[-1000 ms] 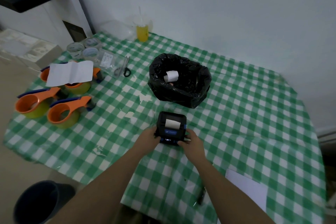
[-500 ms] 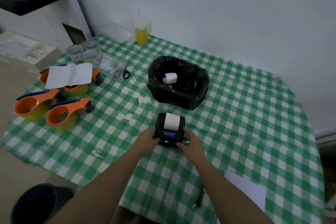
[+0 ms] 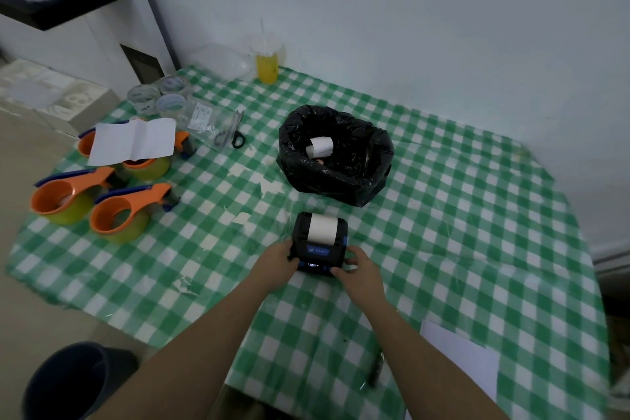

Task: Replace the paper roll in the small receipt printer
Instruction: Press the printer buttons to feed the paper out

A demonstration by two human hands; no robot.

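A small black receipt printer [image 3: 318,251] with a blue strip and lit front panel sits on the green checked tablecloth [image 3: 443,232]. A white strip of paper [image 3: 323,228] lies over its top. My left hand [image 3: 278,261] grips the printer's left side. My right hand [image 3: 358,269] holds its right front corner, fingers on the front panel. Behind the printer, a black bin bag [image 3: 335,153] holds a white paper roll [image 3: 320,146].
Orange tape dispensers [image 3: 116,211] and a folded white sheet [image 3: 133,140] lie at the left, with scissors [image 3: 235,136], clear tape rolls [image 3: 160,97] and a yellow drink cup [image 3: 267,65] behind. White paper [image 3: 460,361] and a dark pen [image 3: 376,368] lie near right. A dark bucket [image 3: 68,382] stands below.
The white paper strip on the printer's top has grown longer, reaching over the back. Both hands have stayed on the printer's sides.
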